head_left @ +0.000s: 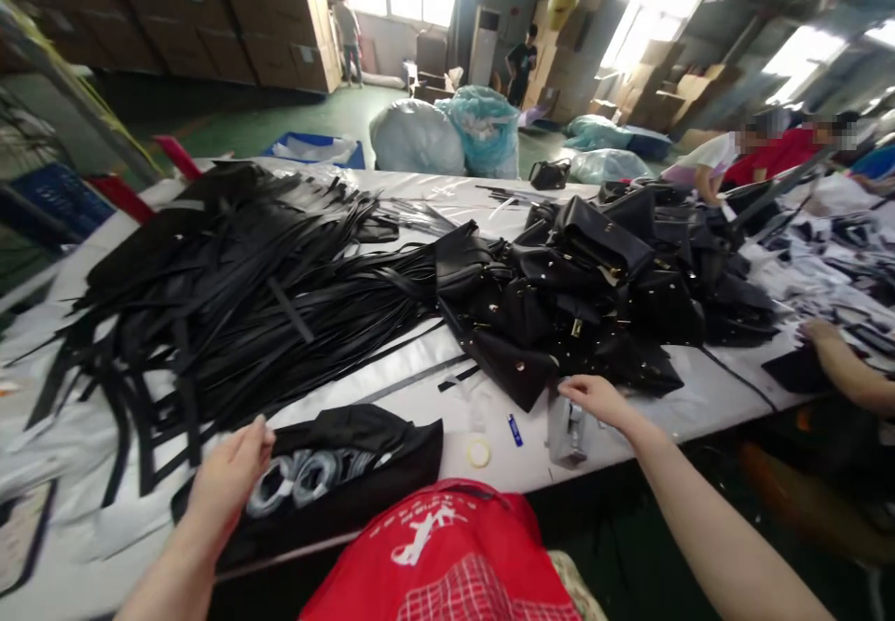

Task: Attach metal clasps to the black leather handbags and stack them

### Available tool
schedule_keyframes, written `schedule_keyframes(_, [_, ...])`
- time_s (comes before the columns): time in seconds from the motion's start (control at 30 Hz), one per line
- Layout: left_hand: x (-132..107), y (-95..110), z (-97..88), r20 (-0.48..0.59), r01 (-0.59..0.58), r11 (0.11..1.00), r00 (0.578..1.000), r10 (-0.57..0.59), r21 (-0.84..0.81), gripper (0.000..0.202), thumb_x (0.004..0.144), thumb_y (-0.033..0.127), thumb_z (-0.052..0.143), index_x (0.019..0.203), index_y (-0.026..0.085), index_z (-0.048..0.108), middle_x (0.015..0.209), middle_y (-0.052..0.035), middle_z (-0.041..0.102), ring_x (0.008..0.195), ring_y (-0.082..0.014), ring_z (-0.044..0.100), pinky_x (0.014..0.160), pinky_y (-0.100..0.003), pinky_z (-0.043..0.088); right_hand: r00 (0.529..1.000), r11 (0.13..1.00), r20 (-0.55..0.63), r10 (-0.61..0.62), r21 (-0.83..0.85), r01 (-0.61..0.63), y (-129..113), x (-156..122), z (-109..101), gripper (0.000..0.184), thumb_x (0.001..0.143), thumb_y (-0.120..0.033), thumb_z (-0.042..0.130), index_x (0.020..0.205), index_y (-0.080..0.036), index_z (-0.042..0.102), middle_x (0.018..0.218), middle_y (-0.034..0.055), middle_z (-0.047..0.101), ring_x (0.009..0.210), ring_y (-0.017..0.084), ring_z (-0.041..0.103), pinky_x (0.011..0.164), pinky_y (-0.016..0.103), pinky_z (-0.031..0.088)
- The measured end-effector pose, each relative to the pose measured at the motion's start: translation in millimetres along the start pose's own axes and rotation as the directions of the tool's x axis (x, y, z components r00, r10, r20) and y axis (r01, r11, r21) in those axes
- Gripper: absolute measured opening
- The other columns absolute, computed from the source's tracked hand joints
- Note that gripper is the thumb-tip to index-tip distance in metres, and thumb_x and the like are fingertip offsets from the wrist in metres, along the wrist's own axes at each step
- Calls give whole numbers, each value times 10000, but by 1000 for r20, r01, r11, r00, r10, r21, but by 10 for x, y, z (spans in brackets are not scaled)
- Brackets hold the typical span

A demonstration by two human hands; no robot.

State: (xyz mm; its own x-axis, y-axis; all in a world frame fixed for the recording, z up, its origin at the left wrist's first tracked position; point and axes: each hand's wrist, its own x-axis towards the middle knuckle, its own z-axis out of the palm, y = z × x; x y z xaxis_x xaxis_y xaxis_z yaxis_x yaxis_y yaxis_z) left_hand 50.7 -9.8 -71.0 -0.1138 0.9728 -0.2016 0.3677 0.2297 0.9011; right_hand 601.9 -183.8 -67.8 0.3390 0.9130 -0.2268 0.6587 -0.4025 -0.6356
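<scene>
My left hand (230, 476) hovers over the near table edge, fingers curled loosely together, beside a black cloth bag (364, 458) that holds grey rings. My right hand (594, 399) reaches to the front of a heap of black leather bags (601, 295), fingers bent down next to a clear plastic item (568, 430); whether it grips anything is hidden. A wide pile of black straps (230, 295) covers the left of the white table (699, 397).
A tape roll (479, 453) and a blue lighter (516, 430) lie near the edge. A red bag (447, 551) sits below me. A co-worker's arm (846, 369) rests at the right. Other people, sacks and stacked cartons stand behind.
</scene>
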Motion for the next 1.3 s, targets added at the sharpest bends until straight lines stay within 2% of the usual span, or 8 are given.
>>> schedule_keyframes(0.13, [17,-122,-178,66,151,970,988,-141,-191,532,573,637,632,771,143,605,465,80,356,428,-77,321,409,-198,246,987,998,-148,-57,1,58,-562,399,213,255,780,-380,614,896,-182,726,930,81,733,876,234,684,821,344,534])
schedule_keyframes(0.3, [-55,-270,-332,102,176,953,983,-156,-247,674,575,631,659,995,104,628,559,64,460,424,-50,291,401,-191,195,846,976,-490,-211,-151,156,-1238,983,182,284,804,-350,591,985,-153,687,981,101,703,820,201,675,830,350,541])
schedule_keyframes(0.47, [-39,-447,-342,82,203,927,979,-186,-316,703,574,636,678,1050,122,621,617,36,537,403,-56,334,373,-190,215,845,845,-293,-447,-449,291,-1857,1606,223,276,831,-356,574,1021,-178,667,1048,87,670,956,215,629,893,338,495])
schedule_keyframes(0.77, [122,-507,89,199,314,888,945,-259,-336,592,641,767,547,573,194,411,437,105,217,365,-50,202,373,-176,131,937,569,7,-350,-793,218,-2179,2704,972,617,675,-134,688,1267,-86,522,1216,183,559,1144,280,499,977,345,375])
schedule_keyframes(0.97, [155,-530,229,197,349,882,934,-298,-316,632,693,788,469,477,207,348,355,79,223,332,-68,223,384,-200,116,920,470,132,-370,-827,308,-2257,3035,1173,247,765,-37,506,943,-81,671,1006,205,611,988,274,529,833,352,419])
schedule_keyframes(1.1, [203,-378,170,231,337,887,934,-272,-315,565,699,723,540,565,175,518,380,86,261,350,-64,230,391,-190,129,877,492,159,-453,-776,395,-2542,3015,806,248,834,-131,484,955,-140,700,1006,164,602,1005,267,515,853,354,425])
schedule_keyframes(1.23, [286,-20,115,287,189,936,953,-101,-298,472,782,590,545,841,135,658,446,75,361,387,-67,286,404,-190,195,666,566,111,-737,-436,699,-2772,2348,458,249,803,-160,542,977,-233,704,901,59,602,909,224,556,843,355,452])
schedule_keyframes(1.3, [302,168,145,294,70,957,956,16,-280,424,845,501,510,994,133,659,480,64,421,417,-76,340,435,-195,263,619,578,135,-774,-249,777,-2820,1895,491,292,751,-95,544,945,-248,699,878,37,604,872,203,566,816,344,457])
